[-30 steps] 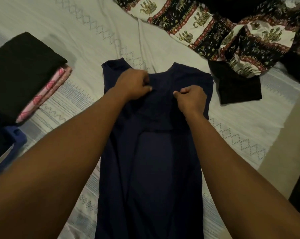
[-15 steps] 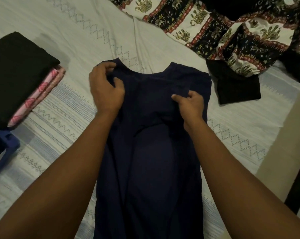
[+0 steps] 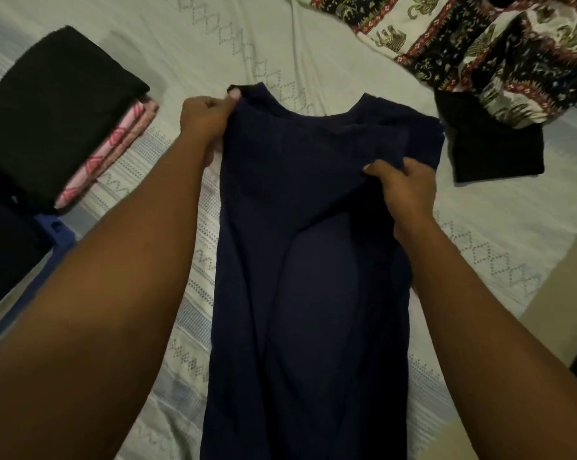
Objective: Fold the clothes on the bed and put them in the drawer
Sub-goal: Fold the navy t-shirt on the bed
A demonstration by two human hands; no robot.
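Observation:
A long navy blue garment [image 3: 300, 293] lies lengthwise on the pale bedsheet [image 3: 214, 44], its neckline at the far end. My left hand [image 3: 206, 117] pinches the garment's left shoulder edge and lifts it a little. My right hand [image 3: 403, 184] grips a fold of the fabric near the right shoulder. A folded stack with a black piece [image 3: 54, 104] on top of a pink patterned piece [image 3: 114, 144] sits at the left.
An unfolded elephant-print cloth [image 3: 463, 44] and a black garment [image 3: 493, 151] lie at the far right. A dark blue item [image 3: 51, 240] shows at the left edge. The bed's edge runs along the right, with floor [image 3: 562, 293] beyond.
My left hand has moved from the garment's middle out to its left shoulder edge and taken hold there. My right hand has stayed near the right shoulder, holding fabric.

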